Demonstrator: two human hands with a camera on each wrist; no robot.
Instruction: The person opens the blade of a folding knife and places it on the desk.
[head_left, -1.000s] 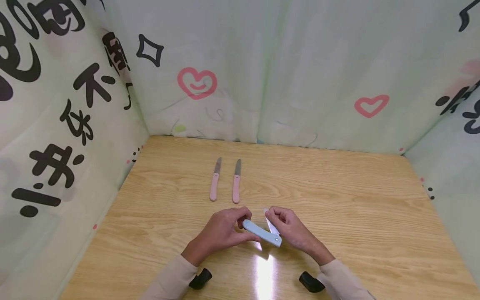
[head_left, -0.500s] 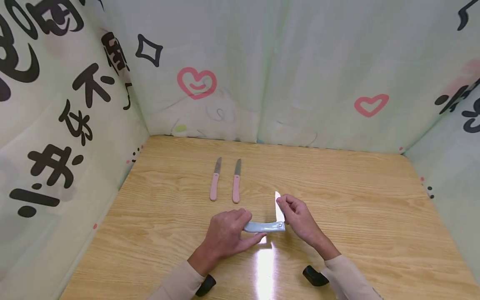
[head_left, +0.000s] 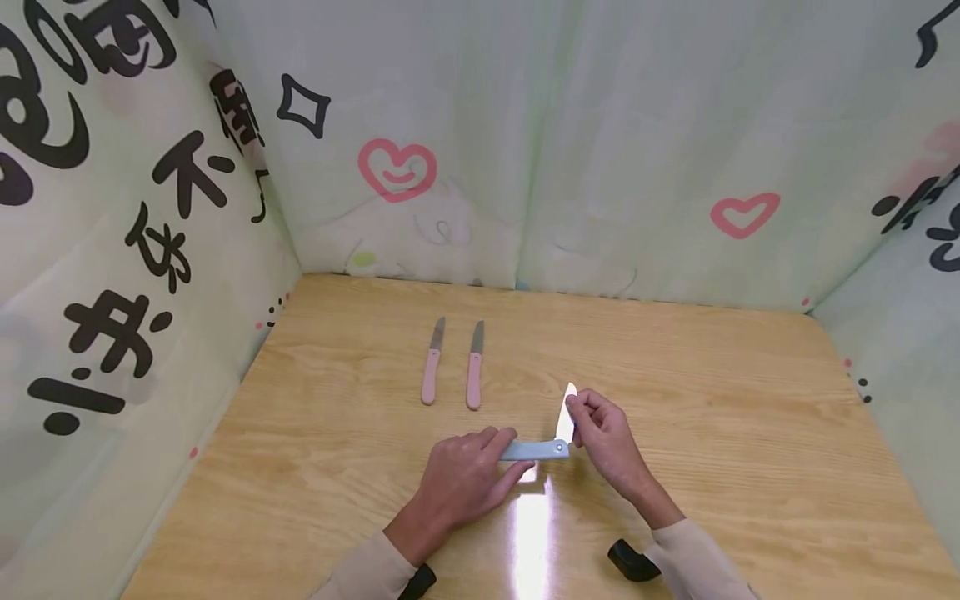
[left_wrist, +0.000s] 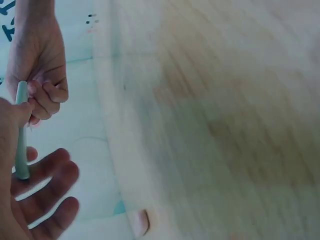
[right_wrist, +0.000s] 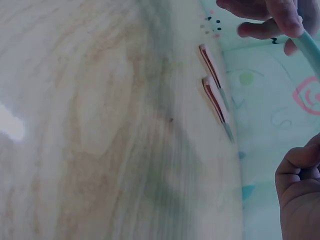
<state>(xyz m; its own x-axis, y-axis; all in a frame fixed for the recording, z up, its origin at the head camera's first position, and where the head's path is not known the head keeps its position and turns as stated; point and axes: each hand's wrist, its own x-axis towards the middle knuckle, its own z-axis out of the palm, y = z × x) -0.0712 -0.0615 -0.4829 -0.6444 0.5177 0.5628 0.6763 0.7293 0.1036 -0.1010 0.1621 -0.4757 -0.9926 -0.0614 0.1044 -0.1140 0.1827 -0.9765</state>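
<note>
A folding knife with a light blue handle (head_left: 536, 451) is held above the table, its bright blade (head_left: 566, 414) swung out at roughly a right angle. My left hand (head_left: 465, 475) grips the handle's left end between thumb and fingers; in the left wrist view the handle (left_wrist: 22, 135) is seen edge-on. My right hand (head_left: 609, 437) pinches the blade between thumb and curled fingers. Two pink-handled knives, a left one (head_left: 431, 375) and a right one (head_left: 474, 379), lie side by side behind the hands with their blades pointing away.
The wooden table (head_left: 690, 367) ends at a pale curtain (head_left: 615, 150) behind, with similar printed cloth (head_left: 75, 275) at the sides. A bright reflection shines on the tabletop in front. Black wrist mounts (head_left: 632, 561) sit under the sleeves.
The blade has swung out from near the handle to about a right angle, drawn by the right hand moving up and right. The handle has turned level, and the left hand has shifted right.
</note>
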